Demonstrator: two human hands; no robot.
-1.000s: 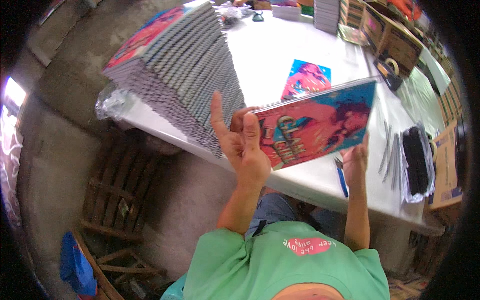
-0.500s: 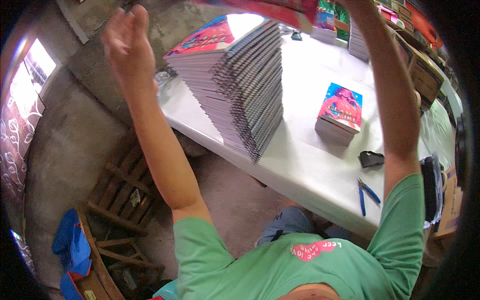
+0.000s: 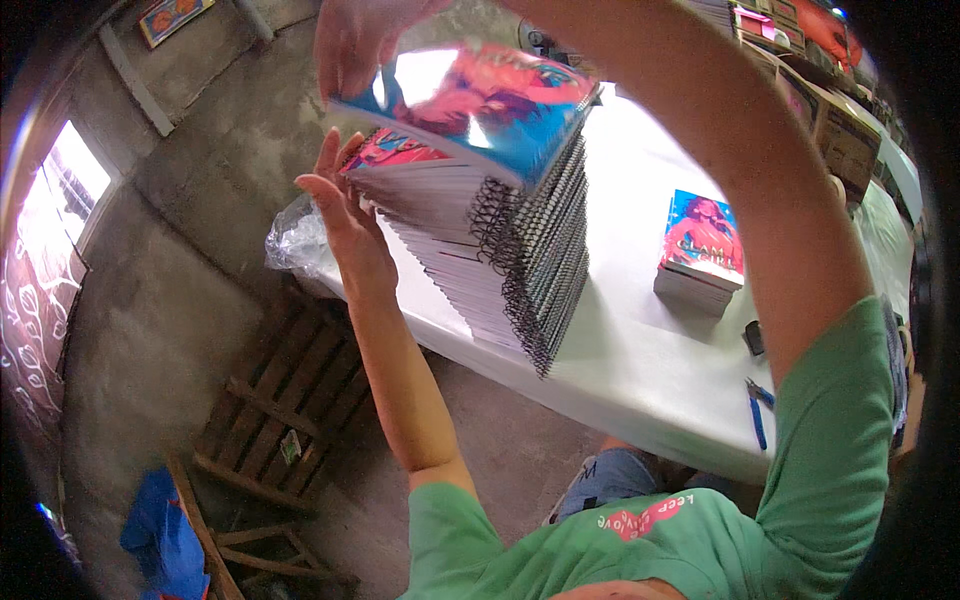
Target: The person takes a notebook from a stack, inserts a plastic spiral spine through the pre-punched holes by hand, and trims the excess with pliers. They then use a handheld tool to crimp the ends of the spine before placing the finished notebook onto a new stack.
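Note:
A tall stack of wire-bound notebooks [image 3: 440,215] stands on the white-covered table, its black wire spines facing right. Over its top hangs another notebook [image 3: 500,105] with a glossy pink and blue cover, slightly tilted. My right hand [image 3: 365,45], its arm arching across from the right, grips that notebook by its far left edge; some fingers are hidden or blurred. Beside the stack's upper left side is my left hand [image 3: 350,225], open with its fingers apart. Whether its fingertips touch the stack I cannot tell.
To the right on the table [image 3: 640,350] sits a shorter pile of booklets [image 3: 700,250] with similar covers. Blue-handled pliers [image 3: 757,415] and a small black object [image 3: 754,338] lie near my right arm. Clear plastic [image 3: 298,238] bunches at the left edge; a wooden chair [image 3: 280,400] stands below.
My right hand has swung left, bringing the notebook over the stack. My left hand has come down and right, close to the stack's side. The view has shifted a little.

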